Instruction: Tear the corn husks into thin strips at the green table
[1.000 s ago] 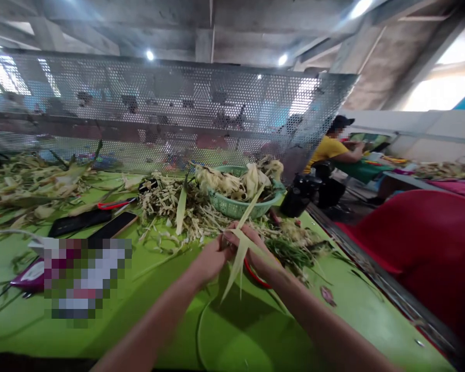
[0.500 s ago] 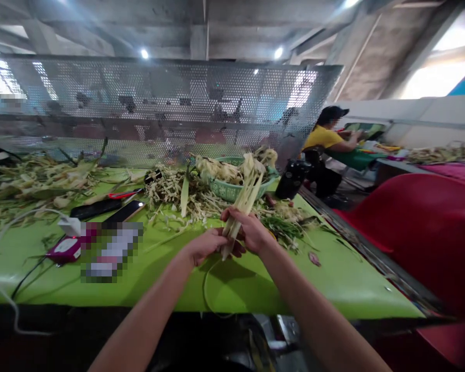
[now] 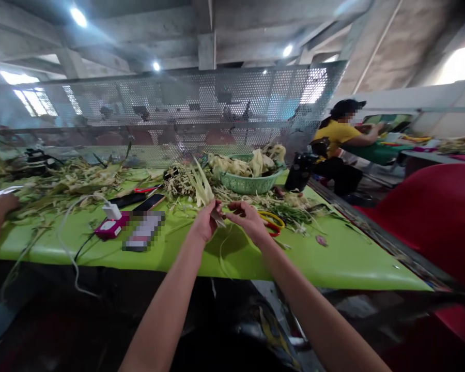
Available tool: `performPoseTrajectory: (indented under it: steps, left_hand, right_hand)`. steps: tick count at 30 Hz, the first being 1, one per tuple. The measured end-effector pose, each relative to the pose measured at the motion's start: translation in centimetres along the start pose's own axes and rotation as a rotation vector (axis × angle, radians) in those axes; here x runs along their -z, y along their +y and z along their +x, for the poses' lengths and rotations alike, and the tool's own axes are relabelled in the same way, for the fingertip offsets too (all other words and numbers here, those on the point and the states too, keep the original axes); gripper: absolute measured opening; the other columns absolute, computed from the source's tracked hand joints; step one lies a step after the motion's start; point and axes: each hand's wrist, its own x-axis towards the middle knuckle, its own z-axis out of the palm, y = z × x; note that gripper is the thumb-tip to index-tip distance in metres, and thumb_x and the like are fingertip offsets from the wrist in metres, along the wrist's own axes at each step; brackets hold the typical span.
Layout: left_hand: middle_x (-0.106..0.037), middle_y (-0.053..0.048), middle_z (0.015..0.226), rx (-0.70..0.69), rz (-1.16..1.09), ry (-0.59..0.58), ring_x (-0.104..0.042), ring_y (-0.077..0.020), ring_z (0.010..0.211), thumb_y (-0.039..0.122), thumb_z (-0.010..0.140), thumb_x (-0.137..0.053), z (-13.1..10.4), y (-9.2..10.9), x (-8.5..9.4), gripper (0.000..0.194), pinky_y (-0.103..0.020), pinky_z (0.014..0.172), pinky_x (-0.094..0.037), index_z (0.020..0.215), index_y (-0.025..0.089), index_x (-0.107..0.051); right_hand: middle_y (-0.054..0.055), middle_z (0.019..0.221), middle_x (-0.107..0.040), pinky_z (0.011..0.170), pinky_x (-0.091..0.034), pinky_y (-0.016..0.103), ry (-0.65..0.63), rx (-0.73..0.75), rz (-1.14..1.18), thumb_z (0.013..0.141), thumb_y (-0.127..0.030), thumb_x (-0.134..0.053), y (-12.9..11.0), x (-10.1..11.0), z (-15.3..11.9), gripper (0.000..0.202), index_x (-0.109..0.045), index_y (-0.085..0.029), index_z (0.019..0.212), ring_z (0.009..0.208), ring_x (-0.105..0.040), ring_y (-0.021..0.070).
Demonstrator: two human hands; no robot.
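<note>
My left hand (image 3: pixel 206 221) is closed around a bundle of pale corn husks (image 3: pixel 202 187), whose fanned ends point up and away to the left. The bundle's trimmed lower end sticks out towards my right hand (image 3: pixel 247 221). That hand is beside it, fingers bent and thumb and fingertips drawn together; whatever they pinch is too small to make out. A thin pale strand (image 3: pixel 221 253) curves down onto the green table (image 3: pixel 318 263) below the hands. Just behind my right hand lie scissors with yellow and red handles (image 3: pixel 273 222).
Behind the hands stands a green basket (image 3: pixel 250 183) of husks, with a black bottle-like container (image 3: pixel 299 173) to its right. Phones (image 3: pixel 145 232), a magenta power box (image 3: pixel 110 226) and a white cable lie left. Another person's hand (image 3: pixel 0 212) shows at far left. A red chair (image 3: pixel 430 206) is right.
The husk bundle has gone from upright between both hands to leaning left in my left hand. My right hand has come off its upper part. The view has shifted left, showing another person's hand.
</note>
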Motion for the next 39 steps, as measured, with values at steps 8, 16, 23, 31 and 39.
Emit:
performPoseTrajectory:
  steps: [8, 16, 23, 31, 39]
  left_hand:
    - [-0.05, 0.003, 0.059, -0.044, -0.13, 0.099, -0.051, -0.0087, 0.054, 0.025, 0.083, -0.057, -0.1, 0.8, 0.2, 0.011, -0.024, 0.064, -0.047, 0.079, 0.015, -0.057]
    - [-0.053, 0.001, 0.06, -0.014, -0.147, 0.076, -0.053, -0.0092, 0.055, 0.021, 0.086, -0.051, 0.0, 0.7, 0.2, 0.01, -0.023, 0.062, -0.046, 0.081, 0.014, -0.056]
    - [-0.055, 0.0, 0.063, 0.019, -0.165, 0.115, -0.056, -0.0106, 0.06, 0.02, 0.086, -0.052, 0.0, 0.8, 0.0, 0.007, -0.024, 0.066, -0.048, 0.085, 0.014, -0.056]
    - [-0.05, 0.003, 0.059, 0.02, -0.094, 0.05, -0.055, -0.0108, 0.059, 0.024, 0.082, -0.059, -0.2, 0.7, 0.0, 0.009, -0.026, 0.068, -0.048, 0.083, 0.016, -0.056]
    - [-0.047, 0.005, 0.055, -0.018, -0.094, 0.074, -0.052, -0.0095, 0.055, 0.023, 0.082, -0.059, -0.2, 0.9, 0.3, 0.009, -0.024, 0.064, -0.047, 0.082, 0.016, -0.055]
  right_hand:
    - [0.002, 0.079, -0.062, 0.07, -0.044, 0.03, -0.163, 0.148, -0.179, 0.073, -0.041, -0.068, 0.7, -0.9, -0.6, 0.026, -0.063, -0.018, 0.084, 0.073, -0.055, 0.0166]
    - [0.001, 0.074, -0.06, 0.065, -0.041, 0.027, -0.173, 0.212, -0.334, 0.075, -0.04, -0.068, 0.5, -1.0, -0.7, 0.022, -0.062, -0.019, 0.078, 0.067, -0.052, 0.0156]
    - [0.002, 0.077, -0.06, 0.067, -0.04, 0.027, -0.165, 0.289, -0.459, 0.074, -0.035, -0.069, 0.4, -1.1, -0.8, 0.018, -0.061, -0.019, 0.078, 0.071, -0.051, 0.0166]
    - [0.002, 0.075, -0.061, 0.065, -0.04, 0.027, -0.162, 0.272, -0.455, 0.074, -0.036, -0.068, 0.5, -1.2, -0.7, 0.018, -0.063, -0.019, 0.078, 0.068, -0.051, 0.0165]
    - [0.002, 0.076, -0.061, 0.065, -0.04, 0.028, -0.176, 0.27, -0.367, 0.084, -0.039, -0.056, -0.3, -1.0, -1.1, 0.021, -0.064, -0.02, 0.083, 0.067, -0.051, 0.0159]
